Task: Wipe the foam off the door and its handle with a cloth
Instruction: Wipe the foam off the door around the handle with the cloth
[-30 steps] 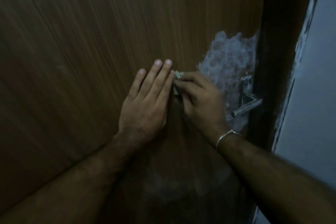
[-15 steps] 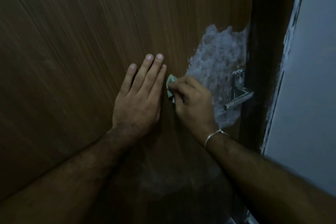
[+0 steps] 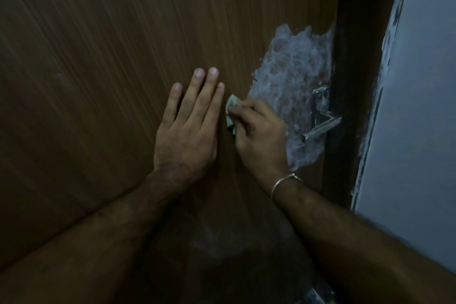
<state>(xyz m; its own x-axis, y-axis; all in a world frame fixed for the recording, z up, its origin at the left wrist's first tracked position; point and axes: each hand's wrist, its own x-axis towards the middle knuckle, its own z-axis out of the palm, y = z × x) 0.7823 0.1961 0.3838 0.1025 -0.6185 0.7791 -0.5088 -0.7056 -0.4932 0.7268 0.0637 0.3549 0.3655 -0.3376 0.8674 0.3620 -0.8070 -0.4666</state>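
**Two hands on a foamy wooden door**

A brown wooden door (image 3: 111, 57) fills most of the dim view, with a dark frame (image 3: 355, 81) and a pale wall (image 3: 419, 131) to its right. A white patch of foam (image 3: 291, 66) covers the door around and above the metal handle (image 3: 320, 118). The left hand (image 3: 187, 131) lies flat on the wood, fingers straight and together. Just beside it, the right hand (image 3: 261, 131) curls around a small pale green cloth (image 3: 231, 112), pressed to the door at the foam's left edge. A thin bracelet (image 3: 283, 182) circles the right wrist. No writing is legible.
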